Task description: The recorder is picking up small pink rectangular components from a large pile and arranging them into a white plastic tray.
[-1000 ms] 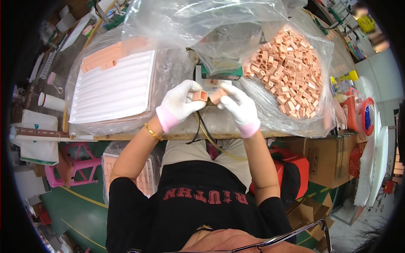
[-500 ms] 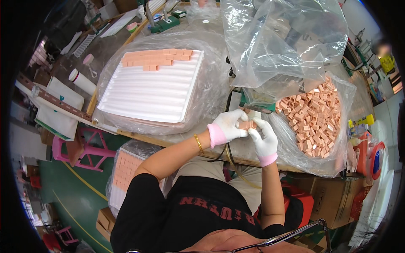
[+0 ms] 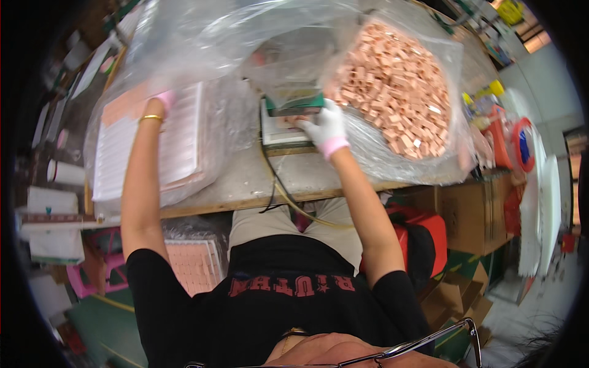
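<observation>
My left hand [image 3: 164,99], gloved in white with a pink cuff, reaches over the white ridged tray [image 3: 138,153] beside the rows of pink blocks [image 3: 126,105]. Blur and clear film smear its fingers, so what they hold is unclear. On the right, my right hand [image 3: 329,126], also gloved, is at the small green device [image 3: 296,103]. Its thumb and fingers close on a small pink block [image 3: 293,120] over the white plate [image 3: 273,134] under the device.
A big heap of loose pink blocks [image 3: 399,86] lies on clear plastic at the right. Plastic film [image 3: 227,37] drapes across the back. A cable [image 3: 270,172] hangs over the wooden table edge [image 3: 202,210]. Another tray of pink blocks [image 3: 190,264] is below the table.
My hands were together on a pink block in front of the device. The left has swung left and away over the tray; the right has moved to the device. The view has shifted right.
</observation>
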A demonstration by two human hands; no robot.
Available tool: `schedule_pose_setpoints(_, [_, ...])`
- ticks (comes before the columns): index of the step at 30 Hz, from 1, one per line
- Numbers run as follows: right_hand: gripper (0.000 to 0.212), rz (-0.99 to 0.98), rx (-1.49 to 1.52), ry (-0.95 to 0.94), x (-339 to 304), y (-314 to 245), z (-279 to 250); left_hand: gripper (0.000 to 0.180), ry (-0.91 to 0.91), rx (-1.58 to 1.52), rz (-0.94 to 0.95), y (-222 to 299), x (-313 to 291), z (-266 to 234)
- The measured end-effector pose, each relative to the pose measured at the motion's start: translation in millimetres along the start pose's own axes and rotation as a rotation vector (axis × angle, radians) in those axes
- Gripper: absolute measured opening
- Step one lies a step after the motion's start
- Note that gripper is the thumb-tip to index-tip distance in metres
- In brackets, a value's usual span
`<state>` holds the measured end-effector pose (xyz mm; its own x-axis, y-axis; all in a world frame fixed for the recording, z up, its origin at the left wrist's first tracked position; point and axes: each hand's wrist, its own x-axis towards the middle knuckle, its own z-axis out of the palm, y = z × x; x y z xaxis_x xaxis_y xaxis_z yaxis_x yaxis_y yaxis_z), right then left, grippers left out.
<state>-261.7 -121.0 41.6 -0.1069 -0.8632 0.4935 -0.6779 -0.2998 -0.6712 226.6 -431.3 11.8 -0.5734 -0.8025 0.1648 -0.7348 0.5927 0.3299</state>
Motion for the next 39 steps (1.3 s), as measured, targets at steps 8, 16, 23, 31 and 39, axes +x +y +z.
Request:
schedule_pose_setpoints(8, [0.032, 0.094, -0.39, 0.073, -19, 16, -61, 0.059, -0.084, -0.478, 0.058, 48, 47, 22])
schedule_pose_setpoints(16, [0.02, 0.235, -0.968, -0.094, -40, 101, -167, 0.048, 0.165, 0.166, -0.282, 224, 6, -15])
schedule_pose_setpoints(23, [0.018, 0.348, -0.543, 0.045, -42, 71, -156, 0.033, 0.161, -0.768, 0.0, 419, -93, 36])
schedule_pose_setpoints(31, [0.035, -0.035, 0.051, -0.33, -54, -24, -70, 0.031, 0.104, -0.751, 0.05, 456, -89, 88])
schedule_pose_setpoints(39, [0.041, -0.025, -0.296, -0.542, -59, -34, -63, 0.046, 0.08, -0.467, 0.298, 456, -87, 93])
